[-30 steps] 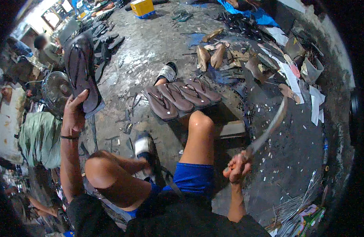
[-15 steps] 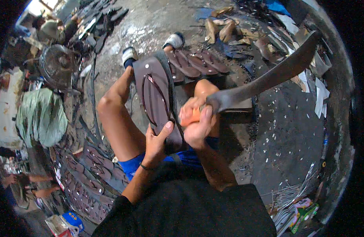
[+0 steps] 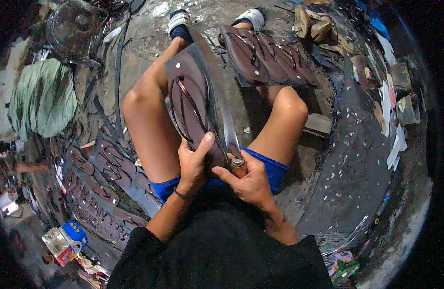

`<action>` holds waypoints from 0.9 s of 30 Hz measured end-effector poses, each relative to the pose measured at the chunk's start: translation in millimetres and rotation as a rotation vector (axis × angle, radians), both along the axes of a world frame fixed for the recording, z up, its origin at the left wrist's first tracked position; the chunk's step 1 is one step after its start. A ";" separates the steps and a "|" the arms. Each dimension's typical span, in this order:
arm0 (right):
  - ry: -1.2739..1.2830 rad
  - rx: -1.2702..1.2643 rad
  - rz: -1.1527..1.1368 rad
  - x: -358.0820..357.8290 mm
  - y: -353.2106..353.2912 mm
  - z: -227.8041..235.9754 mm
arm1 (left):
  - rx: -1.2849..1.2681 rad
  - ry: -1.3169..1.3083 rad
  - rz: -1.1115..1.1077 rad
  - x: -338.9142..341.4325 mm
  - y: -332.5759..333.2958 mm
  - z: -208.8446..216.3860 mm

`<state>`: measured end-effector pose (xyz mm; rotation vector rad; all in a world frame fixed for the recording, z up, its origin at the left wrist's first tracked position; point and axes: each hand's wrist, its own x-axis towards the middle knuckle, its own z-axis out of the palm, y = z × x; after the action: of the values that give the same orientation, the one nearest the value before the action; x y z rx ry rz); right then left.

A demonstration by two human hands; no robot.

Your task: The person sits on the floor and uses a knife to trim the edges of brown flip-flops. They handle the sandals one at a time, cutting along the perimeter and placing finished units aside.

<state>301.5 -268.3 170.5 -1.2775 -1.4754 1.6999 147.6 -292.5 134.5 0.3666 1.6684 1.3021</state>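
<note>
My left hand grips the near end of a dark brown flip-flop sandal, held upright between my bare knees with its straps facing me. My right hand is closed around the handle of a long knife. The blade runs away from me along the sandal's right edge, touching it. Both hands sit close together above my blue shorts.
A row of finished brown sandals lies beyond my right knee. More sandals are stacked on the floor at my left. A fan and a green sack stand at the far left. Scraps litter the dark floor to the right.
The knife has swung from out at the right to lie along the sandal's right edge. The sandal, earlier lifted at the left, is now held between my knees.
</note>
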 end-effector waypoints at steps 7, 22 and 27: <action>-0.248 0.313 0.009 55.3 -17.1 18.9 | 0.213 -0.304 0.304 -12.7 -11.0 3.2; -0.224 0.219 0.114 44.2 -36.2 6.6 | 0.213 0.352 -0.153 -24.3 -51.4 -13.8; -0.211 0.239 0.073 20.1 -22.8 -8.1 | 0.108 0.159 0.020 -11.2 -42.2 0.6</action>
<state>321.6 -291.1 162.3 -1.3170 -1.8075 1.4141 136.4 -334.7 135.1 0.5308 1.7409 1.4124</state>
